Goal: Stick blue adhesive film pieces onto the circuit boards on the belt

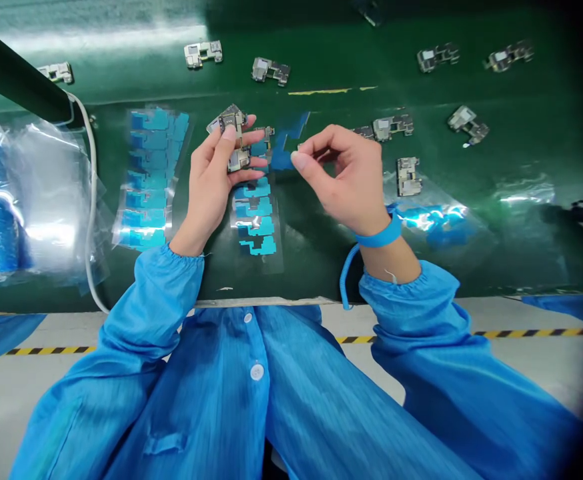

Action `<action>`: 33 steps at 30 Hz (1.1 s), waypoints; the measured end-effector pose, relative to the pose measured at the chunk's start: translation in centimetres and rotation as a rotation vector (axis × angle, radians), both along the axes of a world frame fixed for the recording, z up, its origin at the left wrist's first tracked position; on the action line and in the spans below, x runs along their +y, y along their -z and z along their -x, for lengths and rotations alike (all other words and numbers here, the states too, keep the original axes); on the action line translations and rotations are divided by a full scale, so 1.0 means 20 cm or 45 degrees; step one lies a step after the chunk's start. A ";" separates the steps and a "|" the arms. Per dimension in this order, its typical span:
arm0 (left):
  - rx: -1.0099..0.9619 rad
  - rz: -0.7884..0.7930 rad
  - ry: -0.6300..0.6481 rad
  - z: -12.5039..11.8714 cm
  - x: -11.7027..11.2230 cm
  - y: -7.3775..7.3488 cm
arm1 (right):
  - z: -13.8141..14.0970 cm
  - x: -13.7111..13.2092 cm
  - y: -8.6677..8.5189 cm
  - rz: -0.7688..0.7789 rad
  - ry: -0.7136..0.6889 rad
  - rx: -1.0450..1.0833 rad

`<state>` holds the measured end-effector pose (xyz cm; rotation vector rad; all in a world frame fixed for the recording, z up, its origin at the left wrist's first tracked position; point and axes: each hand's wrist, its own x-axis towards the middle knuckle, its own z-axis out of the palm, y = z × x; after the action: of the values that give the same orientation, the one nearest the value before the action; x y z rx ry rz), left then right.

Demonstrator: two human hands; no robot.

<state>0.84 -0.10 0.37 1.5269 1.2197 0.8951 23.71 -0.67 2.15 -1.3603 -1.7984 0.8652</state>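
Observation:
My left hand (216, 170) is closed on a small phone circuit board (238, 159), thumb on top and fingers spread beneath. A second board seems to overlap it at the upper edge. To the right, my right hand (344, 173) pinches a piece of blue film (285, 157) between thumb and forefinger; the film is thin and slightly blurred. Below my left hand lies a clear sheet of blue film stickers (256, 227), its upper part covered by the hand. A blue wrist strap (381, 230) circles my right wrist.
Another sticker sheet (146, 160) lies left. Several circuit boards are spread over the green bench, including one board (409, 177) beside a clear bag (436, 220). Plastic bags (46, 200), a white cable (91, 173) and a dark post (21, 73) occupy the left side.

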 end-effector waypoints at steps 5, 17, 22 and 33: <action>-0.085 -0.091 0.062 0.01 0.00 -0.01 | 0.00 0.01 0.01 0.144 -0.032 0.187; -0.102 0.135 0.108 -0.05 -0.05 -0.01 | 0.02 -0.03 -0.01 0.255 -0.152 0.162; -0.172 0.274 0.110 -0.05 -0.05 -0.05 | 0.04 -0.04 -0.02 0.275 -0.129 0.163; -0.340 0.415 0.127 -0.05 -0.05 -0.10 | 0.04 -0.04 0.02 0.207 -0.150 0.302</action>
<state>1.87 -1.09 2.28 1.1577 1.0285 0.7638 22.95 -1.52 1.71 -1.2012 -1.6655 1.2059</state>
